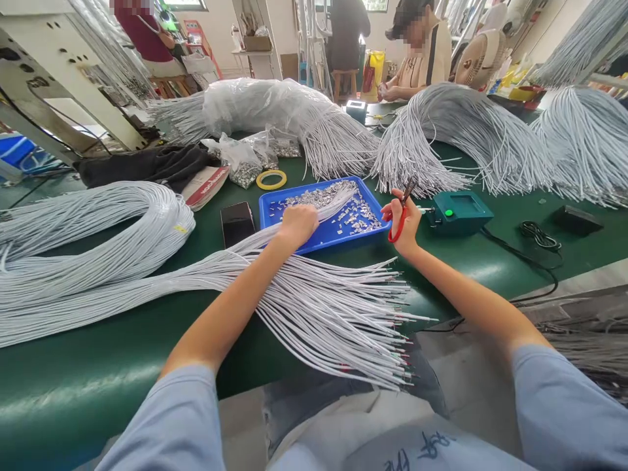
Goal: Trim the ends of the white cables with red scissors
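Note:
My left hand (299, 226) is closed around a small bunch of white cables (336, 204), whose ends lie over a blue tray (314, 247) of small metal pieces (360, 216). Just right of the tray, my right hand (405, 226) holds red-handled scissors (398, 226), with the dark blades pointing up and away. A large fan of loose white cables (338, 307) spreads on the green table below the tray, between my forearms. Right of my right hand stands a small green machine (461, 212) with a lit green button.
Thick cable bundles (456, 124) line the table's far side, one wrapped in plastic (260, 104). Coiled cables (122, 229), a phone (237, 224), yellow tape (271, 179) and bags of metal pieces (243, 160) lie leftward. A black adapter (576, 220) sits right. A person (422, 59) works opposite.

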The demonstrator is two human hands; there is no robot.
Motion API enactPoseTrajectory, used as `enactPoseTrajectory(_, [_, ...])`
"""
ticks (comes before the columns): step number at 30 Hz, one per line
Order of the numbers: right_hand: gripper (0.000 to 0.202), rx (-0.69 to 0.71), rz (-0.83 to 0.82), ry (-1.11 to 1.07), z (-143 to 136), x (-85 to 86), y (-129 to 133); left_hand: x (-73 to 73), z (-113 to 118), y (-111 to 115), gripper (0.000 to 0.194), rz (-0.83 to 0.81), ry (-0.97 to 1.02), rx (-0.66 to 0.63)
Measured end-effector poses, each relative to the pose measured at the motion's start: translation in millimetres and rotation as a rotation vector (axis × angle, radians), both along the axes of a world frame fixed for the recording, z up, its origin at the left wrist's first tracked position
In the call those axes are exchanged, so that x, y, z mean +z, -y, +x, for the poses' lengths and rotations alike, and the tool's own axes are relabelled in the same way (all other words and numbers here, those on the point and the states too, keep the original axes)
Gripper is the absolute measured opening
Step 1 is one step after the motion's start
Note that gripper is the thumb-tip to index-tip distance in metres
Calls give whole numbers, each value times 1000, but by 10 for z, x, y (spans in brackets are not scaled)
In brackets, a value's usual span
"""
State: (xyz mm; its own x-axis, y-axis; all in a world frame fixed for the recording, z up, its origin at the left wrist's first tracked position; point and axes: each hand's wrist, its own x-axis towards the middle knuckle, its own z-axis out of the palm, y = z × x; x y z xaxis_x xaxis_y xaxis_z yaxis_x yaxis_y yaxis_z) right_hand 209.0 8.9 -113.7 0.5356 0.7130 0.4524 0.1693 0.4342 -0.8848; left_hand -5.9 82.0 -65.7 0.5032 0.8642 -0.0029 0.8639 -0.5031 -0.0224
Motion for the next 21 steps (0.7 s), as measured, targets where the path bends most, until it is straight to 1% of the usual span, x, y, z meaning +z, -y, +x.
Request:
enactPoseTrajectory(3, [48,-25,23,-3,30,1,-24,57,-24,-52,31,10,120,72])
enactPoseTrajectory(5, [48,-39,31,-15,46,6,-42,110,-26,-71,29,10,221,89])
enactPoseTrajectory(7, [48,-54,25,-27,55,11,-58,167,-8,-69,28,12,311,83])
enactPoseTrajectory(9, [49,-67,16,-25,65,12,-75,224,29,-41,27,-9,471,42])
enactPoseTrajectory(11, [54,-66,28,6,86,5,-105,278,79,14,25,-107,774,-62])
enactPoseTrajectory(12, [57,-61,41,8,101,-3,-127,304,105,52,26,-191,883,-134])
enactPoseTrajectory(13, [61,-62,29,17,118,-14,-151,331,129,99,31,-281,941,-205])
enactPoseTrajectory(14, [66,-63,13,28,136,-26,-176,357,151,157,37,-375,941,-287])
enactPoseTrajectory(16, [72,-52,-36,49,165,-48,-219,411,186,303,34,-489,963,-398])
enactPoseTrajectory(17, [71,-36,-58,60,175,-56,-233,436,200,389,35,-525,963,-429])
enactPoseTrajectory(20, [66,57,-89,96,185,-63,-237,496,240,650,29,-639,941,-572])
enactPoseTrajectory(21, [65,85,-84,107,184,-62,-227,507,252,723,27,-686,933,-585])
